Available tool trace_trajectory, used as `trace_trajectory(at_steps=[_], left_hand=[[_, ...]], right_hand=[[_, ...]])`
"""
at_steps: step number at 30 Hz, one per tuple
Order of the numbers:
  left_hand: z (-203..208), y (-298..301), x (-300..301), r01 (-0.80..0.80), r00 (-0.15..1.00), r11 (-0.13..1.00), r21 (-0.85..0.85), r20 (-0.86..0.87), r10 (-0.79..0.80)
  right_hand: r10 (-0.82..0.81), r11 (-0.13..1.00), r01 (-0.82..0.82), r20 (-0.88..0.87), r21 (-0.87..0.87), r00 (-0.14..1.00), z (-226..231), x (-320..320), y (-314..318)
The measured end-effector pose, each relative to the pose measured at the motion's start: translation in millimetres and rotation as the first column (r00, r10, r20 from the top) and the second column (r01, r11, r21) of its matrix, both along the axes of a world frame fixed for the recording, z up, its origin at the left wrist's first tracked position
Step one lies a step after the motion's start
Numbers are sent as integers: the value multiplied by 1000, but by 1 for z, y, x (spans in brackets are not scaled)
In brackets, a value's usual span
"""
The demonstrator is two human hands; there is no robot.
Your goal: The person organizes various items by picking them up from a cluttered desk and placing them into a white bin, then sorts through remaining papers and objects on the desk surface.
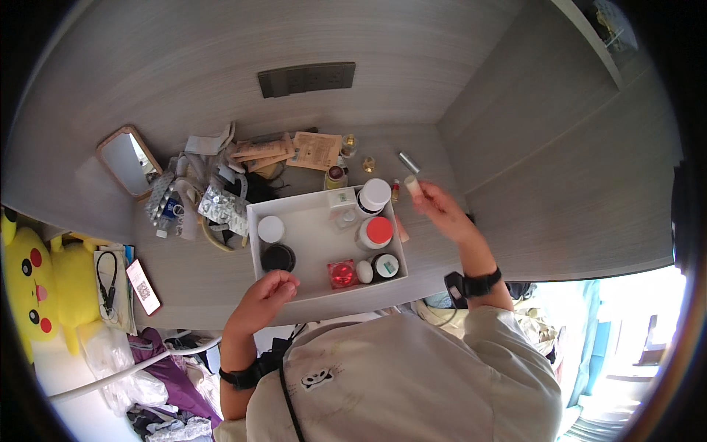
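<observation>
My right hand [440, 210] pinches a small cream-coloured cylinder [412, 186] beyond the right side of a white open box [315, 212]. Close to it on the desk are a silver tube [408, 162] and a tiny bottle with a red part [395, 191]. My left hand [264, 302] is curled closed at the box's front left rim, with nothing visible in it. In the box stand a white-lidded jar [375, 194], a red-lidded jar [378, 230], a black round lid [278, 258], a white round lid [271, 229] and a red clear case [342, 274].
Behind the box lie flat tan packets [315, 150], small glass bottles [349, 145] and a dark-capped bottle [336, 177]. Blister packs [224, 209] and bags crowd the left. A framed mirror [130, 162] leans on the back wall; a phone [143, 287] lies near a yellow plush toy [33, 283].
</observation>
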State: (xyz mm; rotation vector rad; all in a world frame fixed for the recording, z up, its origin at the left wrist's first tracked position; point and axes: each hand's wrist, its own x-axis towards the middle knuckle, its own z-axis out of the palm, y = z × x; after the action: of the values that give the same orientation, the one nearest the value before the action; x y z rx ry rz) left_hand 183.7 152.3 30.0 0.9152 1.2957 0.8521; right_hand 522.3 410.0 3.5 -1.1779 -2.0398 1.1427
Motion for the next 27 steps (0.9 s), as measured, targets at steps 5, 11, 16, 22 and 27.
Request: trace_trajectory(at_steps=[5,11,16,22,27], left_hand=[[-12,15,4,20,999,997,76,-39,-17],[-11,24,7,164,971,981,101,-191,-143],[-8,20,2,204,964,976,78,-191,-186],[-5,14,-1,225,958,970,92,-205,-203],[-22,11,-1,179,969,969,168,-201,-145]], right_hand=[[332,915,-363,-186,-174,925,70,-50,-75],[219,683,-655,765,323,606,35,-112,-113],[248,741,-648,827,173,504,3,-127,-113],[289,797,-604,889,-18,354,5,-137,-115],[297,809,-580,919,-98,258,33,-135,-120]])
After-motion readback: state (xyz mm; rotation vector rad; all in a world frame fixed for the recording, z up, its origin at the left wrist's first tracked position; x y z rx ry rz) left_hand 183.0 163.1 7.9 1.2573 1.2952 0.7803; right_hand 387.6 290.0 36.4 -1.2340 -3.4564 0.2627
